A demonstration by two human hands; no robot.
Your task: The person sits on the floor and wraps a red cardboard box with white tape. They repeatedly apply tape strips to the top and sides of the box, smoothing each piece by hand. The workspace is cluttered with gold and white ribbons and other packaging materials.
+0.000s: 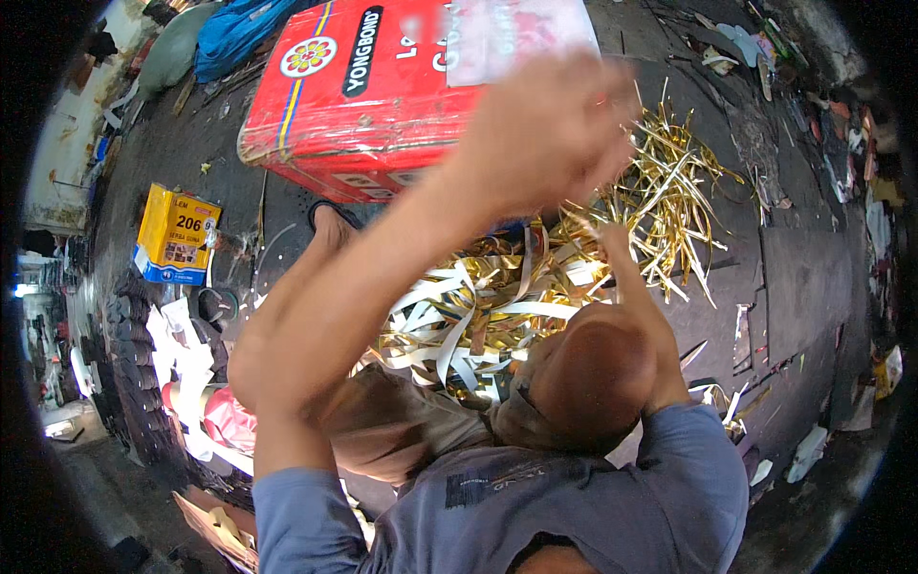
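My left hand (550, 134) is raised high in front of me, its fingers curled and smeared by motion; whatever it holds cannot be made out. Lower and to the right, beyond my bent knee, my right hand (608, 237) has its fingers closed at the edge of some thin gold strips (674, 187). These shiny strips lie in a loose, tangled bunch on the dark floor. Between my legs spreads a heap of wider white and gold ribbon-like strips (469, 311), partly covered by my left forearm and knee.
A large red carton (373, 129) with clear tape stands ahead, partly behind my left arm. To the left is a yellow and blue container (177, 234), with a dark ring (218, 304) nearby. Blue sheeting (239, 38) lies at far left. Scraps litter the right side.
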